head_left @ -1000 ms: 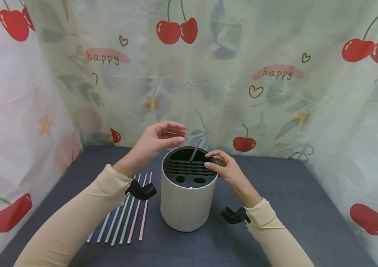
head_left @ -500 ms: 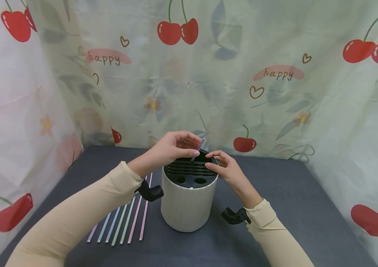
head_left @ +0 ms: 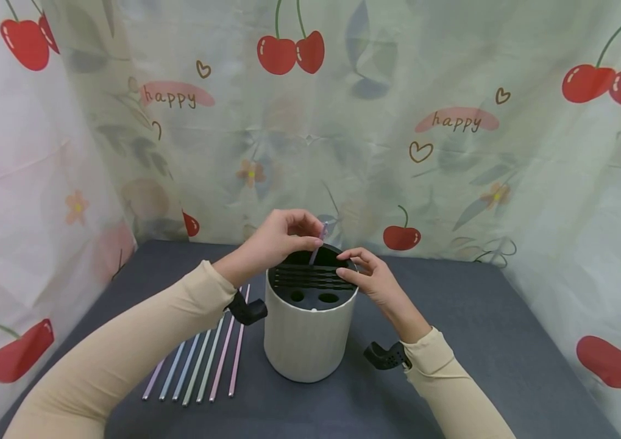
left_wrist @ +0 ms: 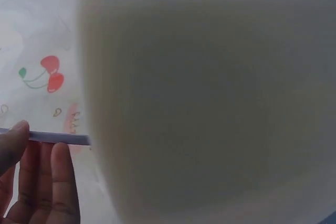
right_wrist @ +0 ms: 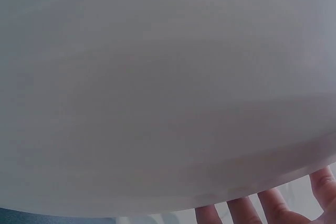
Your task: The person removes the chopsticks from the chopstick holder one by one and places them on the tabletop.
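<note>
A white round holder (head_left: 310, 344) stands upright on the table. Its black insert (head_left: 311, 299) has a large back opening, several narrow slots and two oval holes at the front. Between the thumb and fingers of my left hand (head_left: 295, 231) a thin lilac stick (head_left: 314, 253) is pinched near its top, its lower part down in the back opening. The left wrist view shows that stick (left_wrist: 63, 138) running behind the holder's blurred wall. My right hand (head_left: 372, 279) grips the holder's right rim, thumb over the insert; its fingertips (right_wrist: 241, 206) show past the wall in the right wrist view.
Several thin pastel sticks (head_left: 196, 369), in lilac, blue, green and pink, lie side by side on the dark table (head_left: 453, 341), left of the holder and partly under my left forearm. A cherry-printed curtain (head_left: 310, 140) encloses the back and sides.
My left hand has come right and down from above the holder to the lilac stick and now pinches it, the stick leaning less. My right hand has stayed at the rim.
</note>
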The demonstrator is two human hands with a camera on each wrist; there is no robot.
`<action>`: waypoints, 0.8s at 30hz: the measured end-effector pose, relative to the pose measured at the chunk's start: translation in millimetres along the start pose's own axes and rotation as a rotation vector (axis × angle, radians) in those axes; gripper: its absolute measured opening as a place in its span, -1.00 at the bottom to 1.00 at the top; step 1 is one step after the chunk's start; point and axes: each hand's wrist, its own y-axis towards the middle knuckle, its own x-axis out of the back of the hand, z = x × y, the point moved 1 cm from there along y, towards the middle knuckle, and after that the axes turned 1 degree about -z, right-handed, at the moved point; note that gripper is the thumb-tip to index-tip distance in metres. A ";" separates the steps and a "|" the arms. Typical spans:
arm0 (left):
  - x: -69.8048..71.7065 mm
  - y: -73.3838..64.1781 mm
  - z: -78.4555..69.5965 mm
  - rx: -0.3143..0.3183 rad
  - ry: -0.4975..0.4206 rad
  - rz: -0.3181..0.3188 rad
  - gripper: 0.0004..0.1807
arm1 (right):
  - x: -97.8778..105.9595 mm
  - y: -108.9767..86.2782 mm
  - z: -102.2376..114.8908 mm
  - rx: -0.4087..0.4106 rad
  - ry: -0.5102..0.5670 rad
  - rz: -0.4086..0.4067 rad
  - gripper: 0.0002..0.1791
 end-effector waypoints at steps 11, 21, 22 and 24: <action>60.8 -4.7 -27.1 -0.339 -0.437 -0.364 -0.86 | 0.7 -1.3 -0.5 -0.006 -0.011 0.010 -0.75; 144.2 -32.2 -35.2 -0.359 -0.770 -0.736 -0.73 | 1.4 -1.5 -0.1 -0.002 -0.024 0.014 -0.70; 150.6 -35.9 -28.5 -0.321 -0.753 -0.741 -0.72 | 1.4 -1.6 -0.1 -0.003 -0.026 0.014 -0.70; 161.3 -42.6 -11.3 -0.238 -0.691 -0.742 -0.74 | 1.4 -1.8 -0.1 -0.004 -0.033 0.013 -0.69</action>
